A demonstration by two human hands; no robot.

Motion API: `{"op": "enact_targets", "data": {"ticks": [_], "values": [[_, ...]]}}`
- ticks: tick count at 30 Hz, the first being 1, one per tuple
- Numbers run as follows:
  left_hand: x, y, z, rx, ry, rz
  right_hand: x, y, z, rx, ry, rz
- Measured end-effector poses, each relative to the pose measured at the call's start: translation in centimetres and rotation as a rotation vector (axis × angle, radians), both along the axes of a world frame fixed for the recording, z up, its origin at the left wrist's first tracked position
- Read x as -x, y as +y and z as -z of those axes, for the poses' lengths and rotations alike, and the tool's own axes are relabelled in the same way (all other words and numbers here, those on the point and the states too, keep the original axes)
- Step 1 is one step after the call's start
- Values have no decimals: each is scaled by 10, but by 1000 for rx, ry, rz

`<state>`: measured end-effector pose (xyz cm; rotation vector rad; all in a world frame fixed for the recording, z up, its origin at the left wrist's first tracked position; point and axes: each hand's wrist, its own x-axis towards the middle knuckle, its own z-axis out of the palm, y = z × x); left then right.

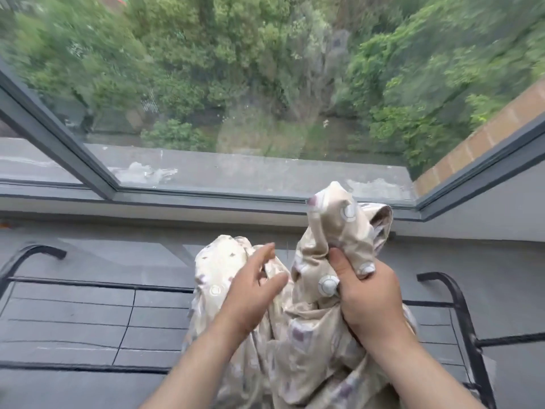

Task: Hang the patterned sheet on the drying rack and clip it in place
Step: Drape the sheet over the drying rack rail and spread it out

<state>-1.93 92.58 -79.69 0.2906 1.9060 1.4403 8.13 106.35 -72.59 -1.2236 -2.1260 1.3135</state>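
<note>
The patterned sheet (312, 335), beige with white circles and purple squares, lies bunched over the black drying rack (88, 283) in front of me. My right hand (368, 293) grips a raised fold of the sheet, lifting a bunch of it above the rack. My left hand (253, 287) hovers over the sheet's left part with fingers spread and relaxed, holding nothing; it is blurred. No clips are visible.
The rack's thin wires and thick black bars stretch left and right over a dark grey tiled floor (73, 320). A large grey-framed window (206, 196) stands right behind the rack, with trees far below. A grey wall (486, 214) rises at the right.
</note>
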Motion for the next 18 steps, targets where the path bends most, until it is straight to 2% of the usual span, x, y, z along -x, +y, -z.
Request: {"op": "enact_targets", "data": {"ticks": [2, 7, 10, 11, 12, 13, 15, 18], "values": [[-15, 19, -46, -199, -116, 211, 1, 4, -33, 9, 43, 8], [-27, 40, -126, -307, -239, 227, -6, 19, -115, 36, 115, 68], [-35, 39, -182, -405, -150, 206, -14, 18, -166, -6, 145, 33], [-38, 41, -195, -417, -68, 207, -16, 18, -182, -17, 163, 20], [-41, 37, -220, -467, -74, 226, -18, 16, -199, -28, 177, 6], [-42, 43, -215, -443, -3, 158, -18, 14, -217, -43, 184, -16], [-48, 48, -242, -383, -30, 130, -18, 8, -255, -110, 216, -65], [-42, 61, -287, -421, -25, -146, -11, 6, -314, -190, 341, -149]]}}
